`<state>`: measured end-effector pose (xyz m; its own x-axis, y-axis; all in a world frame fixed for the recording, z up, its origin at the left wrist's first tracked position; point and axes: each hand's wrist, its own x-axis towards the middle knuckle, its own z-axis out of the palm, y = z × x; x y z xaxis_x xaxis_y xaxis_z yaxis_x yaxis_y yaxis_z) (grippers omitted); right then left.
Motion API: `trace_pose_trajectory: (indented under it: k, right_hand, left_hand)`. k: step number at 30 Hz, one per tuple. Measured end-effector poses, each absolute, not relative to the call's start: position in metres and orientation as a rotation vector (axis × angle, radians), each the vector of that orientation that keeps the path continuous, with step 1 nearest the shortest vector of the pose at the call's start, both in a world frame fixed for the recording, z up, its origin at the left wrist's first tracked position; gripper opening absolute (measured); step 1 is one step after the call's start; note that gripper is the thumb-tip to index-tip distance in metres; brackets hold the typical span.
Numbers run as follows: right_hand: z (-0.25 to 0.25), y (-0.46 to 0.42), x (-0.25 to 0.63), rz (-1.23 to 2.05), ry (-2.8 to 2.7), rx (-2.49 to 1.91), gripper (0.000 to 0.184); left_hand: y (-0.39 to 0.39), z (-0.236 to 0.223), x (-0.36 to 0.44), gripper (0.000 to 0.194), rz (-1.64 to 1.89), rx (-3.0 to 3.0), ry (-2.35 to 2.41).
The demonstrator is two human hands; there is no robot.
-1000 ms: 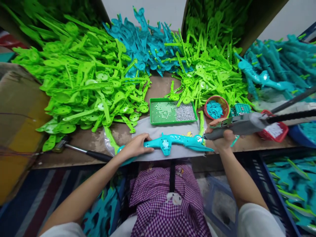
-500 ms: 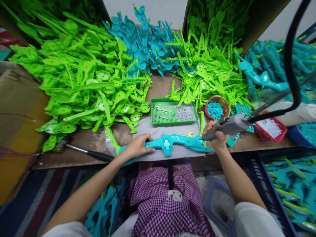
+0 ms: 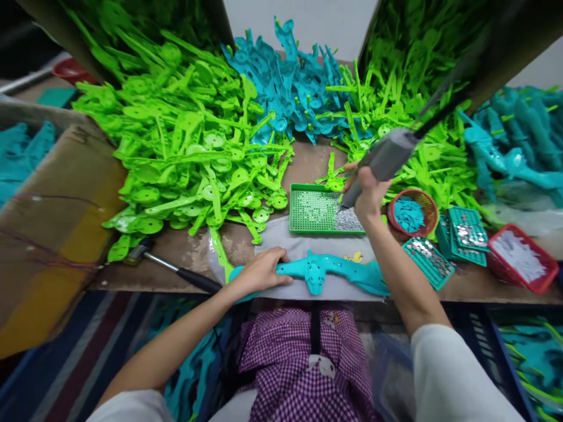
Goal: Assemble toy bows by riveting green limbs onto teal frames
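Note:
A long turquoise plastic part lies across a grey cloth at the table's front edge. My left hand is closed around its left portion, thumb toward me. My right hand grips a grey electric screwdriver, raised over the right side of a green perforated tray. Small silver screws are heaped in that side of the tray, close to the tool's lower end. My right forearm hides the right tip of the turquoise part.
Bright green plastic pieces are piled at left, with turquoise ones behind. A hammer lies front left beside a cardboard box. At right stand a round red basket, teal trays and a red basket of white pieces.
My right hand has lifted the electric screwdriver from the turquoise part's right end to above the screws. My left hand keeps its hold. The view has shifted, so the scene sits further right.

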<state>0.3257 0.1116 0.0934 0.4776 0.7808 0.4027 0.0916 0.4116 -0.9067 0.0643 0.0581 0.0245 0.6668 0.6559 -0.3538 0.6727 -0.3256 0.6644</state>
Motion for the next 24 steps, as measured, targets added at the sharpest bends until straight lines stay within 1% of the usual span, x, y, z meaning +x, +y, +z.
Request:
trace_pose_trajectory:
  k: [3, 6, 11, 24]
  right_hand:
    - [0.074, 0.165, 0.315, 0.516, -0.977, -1.104, 0.039]
    - [0.057, 0.191, 0.316, 0.540, -0.989, -1.109, 0.038]
    - [0.045, 0.193, 0.325, 0.524, -0.982, -1.113, 0.038]
    - [0.041, 0.200, 0.328, 0.556, -0.981, -1.096, 0.043]
  left_hand:
    - [0.057, 0.028, 0.064, 0.035, -0.024, 2.050, 1.018]
    - [0.057, 0.031, 0.064, 0.034, -0.027, 2.049, 1.007]
    - [0.058, 0.032, 0.064, 0.033, -0.037, 2.035, 0.997]
    - [0.059, 0.034, 0.065, 0.032, -0.067, 2.036, 1.012]
